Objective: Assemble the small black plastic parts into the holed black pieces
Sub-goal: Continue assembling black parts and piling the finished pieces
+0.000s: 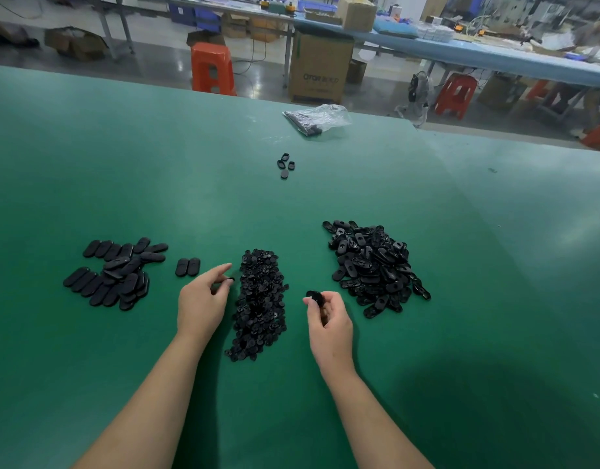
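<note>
A heap of small black plastic parts (259,302) lies in front of me on the green table (461,231). To its right is a pile of holed black oval pieces (373,265). On the left lie closed black oval pieces (116,272), with two more (187,267) set side by side near them. My left hand (202,297) pinches one small black part (229,280) at the heap's left edge. My right hand (327,316) grips a holed black piece (315,297) just above the table, between the two piles.
Further back on the table lie a few loose oval pieces (285,165) and a clear plastic bag (317,118) with black parts. Beyond the table edge stand orange stools (212,67), a cardboard box (320,67) and workbenches.
</note>
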The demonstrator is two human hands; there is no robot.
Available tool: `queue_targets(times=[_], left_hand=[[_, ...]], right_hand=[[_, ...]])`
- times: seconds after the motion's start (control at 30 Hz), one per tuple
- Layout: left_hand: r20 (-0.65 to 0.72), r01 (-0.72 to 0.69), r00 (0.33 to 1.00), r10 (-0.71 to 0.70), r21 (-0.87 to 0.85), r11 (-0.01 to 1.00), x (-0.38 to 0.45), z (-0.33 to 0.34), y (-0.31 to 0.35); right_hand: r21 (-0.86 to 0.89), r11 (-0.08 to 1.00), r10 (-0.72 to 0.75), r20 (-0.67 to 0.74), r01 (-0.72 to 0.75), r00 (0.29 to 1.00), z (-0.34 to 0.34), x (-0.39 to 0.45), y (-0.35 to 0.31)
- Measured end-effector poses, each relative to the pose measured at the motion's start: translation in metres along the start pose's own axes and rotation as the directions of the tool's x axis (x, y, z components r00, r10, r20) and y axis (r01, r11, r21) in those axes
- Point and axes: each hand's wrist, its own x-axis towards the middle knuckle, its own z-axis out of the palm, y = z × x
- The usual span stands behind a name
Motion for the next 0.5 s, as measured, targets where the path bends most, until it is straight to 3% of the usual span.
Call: queue_targets(times=[0.2, 0.5], left_hand=[[0.003, 0.025, 1.000, -0.025, -0.054, 0.998, 0.0004, -0.0023, 0.0013], [-0.036, 0.058, 0.997, -0.061, -0.091, 0.994, -0.0012, -0.0037, 0.0045]], right_hand=[[-0.104, 0.993, -0.062, -0.054, 0.056, 0.997, -0.0002, 0.0012, 0.0011], [0.041, 0.999, 0.019, -0.015, -0.018, 1.000, 0.0011, 0.0001, 0.0019]])
